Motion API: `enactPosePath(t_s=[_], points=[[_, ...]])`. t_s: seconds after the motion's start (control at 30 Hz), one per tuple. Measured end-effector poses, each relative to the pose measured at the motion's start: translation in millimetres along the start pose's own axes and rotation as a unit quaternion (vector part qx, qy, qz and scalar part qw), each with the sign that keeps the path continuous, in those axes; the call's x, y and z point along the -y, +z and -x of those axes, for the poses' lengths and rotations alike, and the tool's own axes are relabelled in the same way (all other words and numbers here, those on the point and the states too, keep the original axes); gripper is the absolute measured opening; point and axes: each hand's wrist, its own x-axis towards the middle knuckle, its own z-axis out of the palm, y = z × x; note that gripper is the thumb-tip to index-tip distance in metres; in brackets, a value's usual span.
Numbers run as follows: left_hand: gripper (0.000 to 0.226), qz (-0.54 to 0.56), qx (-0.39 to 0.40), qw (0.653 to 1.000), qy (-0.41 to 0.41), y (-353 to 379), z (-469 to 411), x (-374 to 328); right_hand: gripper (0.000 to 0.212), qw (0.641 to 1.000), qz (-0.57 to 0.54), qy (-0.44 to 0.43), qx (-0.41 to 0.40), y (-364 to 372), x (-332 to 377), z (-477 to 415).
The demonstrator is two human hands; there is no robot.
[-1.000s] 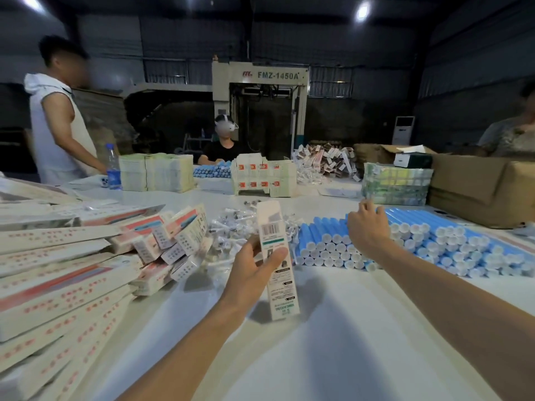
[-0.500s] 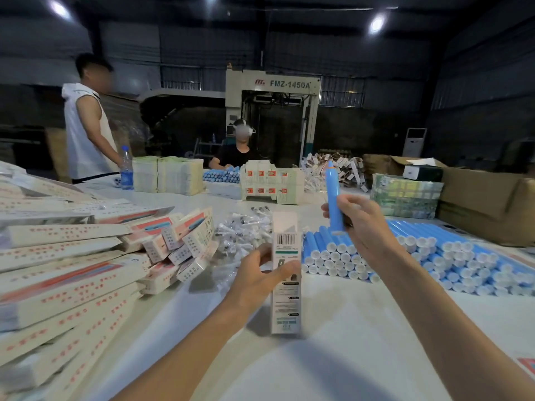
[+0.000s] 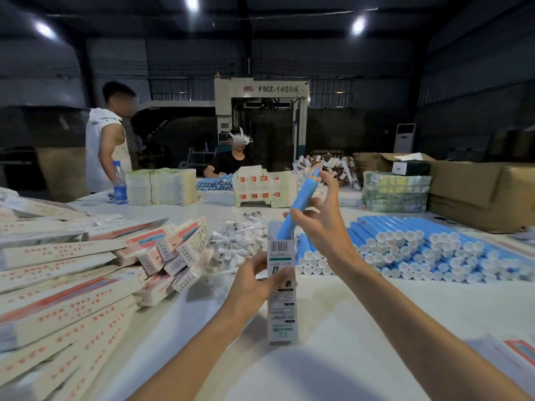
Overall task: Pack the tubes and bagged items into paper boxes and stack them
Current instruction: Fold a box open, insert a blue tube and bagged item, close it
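A: Where is the tube at this moment?

B: The blue tube (image 3: pixel 301 204) is in the centre of the frame. It is tilted, and its lower end is just inside the open top of the paper box (image 3: pixel 282 311). The right hand (image 3: pixel 321 227) pinches it near the middle. The left hand (image 3: pixel 254 287) is wrapped around the box, which stands upright on the white worktop (image 3: pixel 318 366).

A: What could go wrong from here?

B: The tube enters at an angle, so its hidden end could catch the thin card edge and bend it. It could also tip the light box over if the left hand loosens. The tube looks smooth and round, so it may slip.

A: And the other materials?

B: The box is slim printed card with a barcode. At the right, the stacked tubes (image 3: pixel 419 250) are blue cylinders with white caps. Behind the box, the bagged items (image 3: pixel 237 241) sit in clear, crinkled plastic. At the left, long flat boxes (image 3: pixel 72 285) lie in a loose heap.
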Motion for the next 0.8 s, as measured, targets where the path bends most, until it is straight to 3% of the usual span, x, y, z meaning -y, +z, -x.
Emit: enactPosePath(t_s=[0.13,0.27,0.4,0.53,0.6,0.67,0.73,0.8], points=[[0.039,-0.014,0.005,1.0,0.011,-0.3,-0.1,0.5,0.079,0.997,0.061,0.023,0.047,-17.4,-0.2,-8.2],[0.028,-0.025,0.029,0.999,0.021,2.8,2.2,-3.0,0.062,0.983,0.099,0.078,0.133,-29.6,10.4,-23.7],[0.033,-0.03,0.023,0.999,0.023,1.5,0.2,-0.2,0.05,0.963,0.213,0.028,0.161,-20.2,1.2,-15.9],[0.04,-0.037,-0.027,0.999,0.014,-5.0,0.3,4.6,0.038,0.961,0.197,0.026,0.19,-2.7,-25.9,6.3],[0.037,-0.052,-0.07,0.996,0.008,-11.1,-1.3,8.6,0.043,0.972,0.157,0.027,0.173,6.0,-39.3,13.6],[0.028,-0.072,-0.115,0.991,0.006,-19.5,-4.7,11.0,0.036,0.987,0.116,0.047,0.098,11.2,-52.3,15.2],[0.021,-0.081,-0.157,0.984,0.005,-28.6,-8.6,11.8,0.023,0.983,0.163,0.08,0.035,11.5,-70.5,13.3],[0.02,-0.058,-0.183,0.981,-0.002,-35.6,-11.9,11.6,0.021,0.959,0.258,0.11,0.038,13.1,-93.2,12.9]])
